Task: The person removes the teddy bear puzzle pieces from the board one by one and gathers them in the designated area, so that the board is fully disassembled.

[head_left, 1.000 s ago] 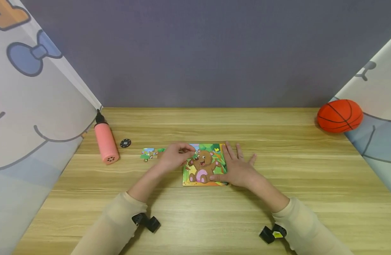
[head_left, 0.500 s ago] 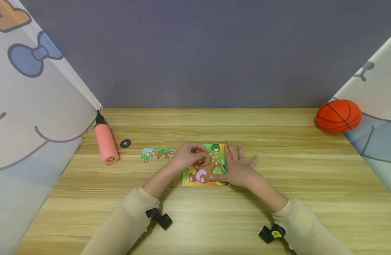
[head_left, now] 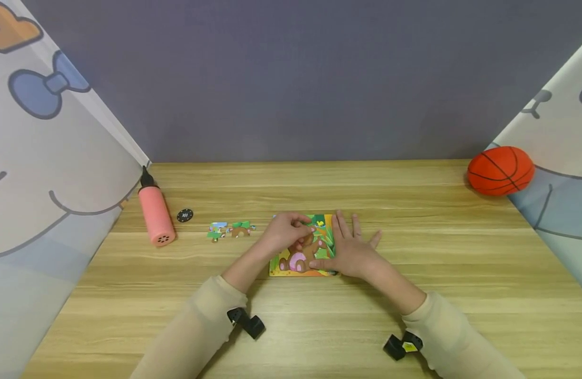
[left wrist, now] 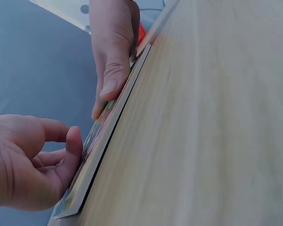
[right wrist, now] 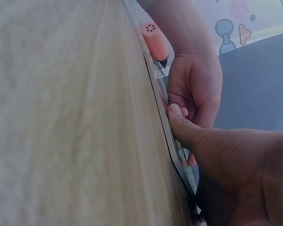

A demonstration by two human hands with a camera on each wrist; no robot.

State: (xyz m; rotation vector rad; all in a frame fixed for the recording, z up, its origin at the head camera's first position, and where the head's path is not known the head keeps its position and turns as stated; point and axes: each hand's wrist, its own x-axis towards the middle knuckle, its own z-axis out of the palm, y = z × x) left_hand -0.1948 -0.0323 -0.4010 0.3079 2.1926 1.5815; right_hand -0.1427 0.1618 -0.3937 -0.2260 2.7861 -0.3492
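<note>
Bear puzzle (head_left: 297, 261) just below frame centre, on bench (head_left: 319, 326). Right hand (head_left: 354, 256) splayed across right edge, presumably steadying it; left hand (head_left: 283, 232) curled over top, grasp hidden, cannot tell.

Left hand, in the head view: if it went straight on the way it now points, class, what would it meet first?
Probably the right hand: the left hand points rightward over the bear puzzle, towards the other's outstretched fingers. Height is hard to judge, so it might pass above them.
</note>
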